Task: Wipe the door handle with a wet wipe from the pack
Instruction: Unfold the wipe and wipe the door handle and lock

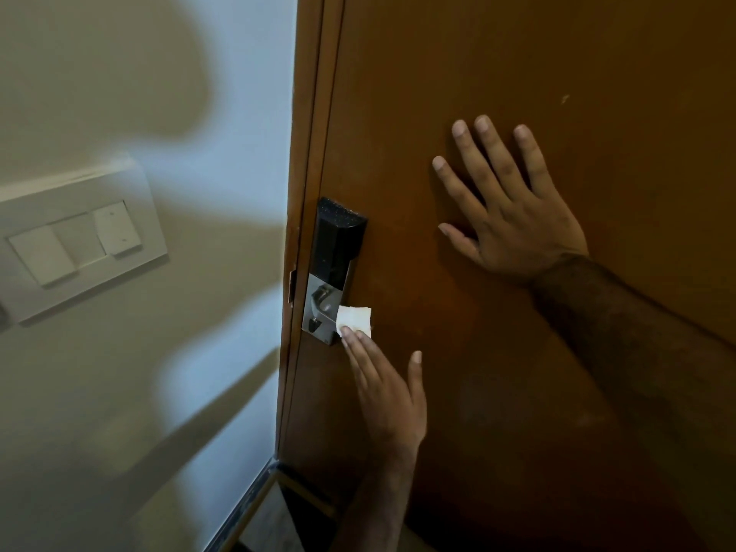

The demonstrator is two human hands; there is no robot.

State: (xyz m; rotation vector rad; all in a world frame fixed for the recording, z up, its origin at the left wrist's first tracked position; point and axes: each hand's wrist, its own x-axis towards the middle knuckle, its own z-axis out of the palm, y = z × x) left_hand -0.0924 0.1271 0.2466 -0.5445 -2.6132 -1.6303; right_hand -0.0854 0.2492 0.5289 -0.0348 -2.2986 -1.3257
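A folded white wet wipe [354, 318] lies against the right end of the metal door handle [323, 300], which sits on a silver plate below a black lock body [338, 241]. My left hand [388, 396] reaches up from below. Its fingertips press the wipe onto the handle and its thumb sticks out to the right. My right hand [506, 205] rests flat on the brown door [517, 73], fingers spread, to the upper right of the lock. The wipe pack is not in view.
The door's edge [308, 193] runs down the middle of the view, with a pale wall to its left. A white switch panel [79, 241] is mounted on that wall. A dark floor strip [255, 500] shows at the door's foot.
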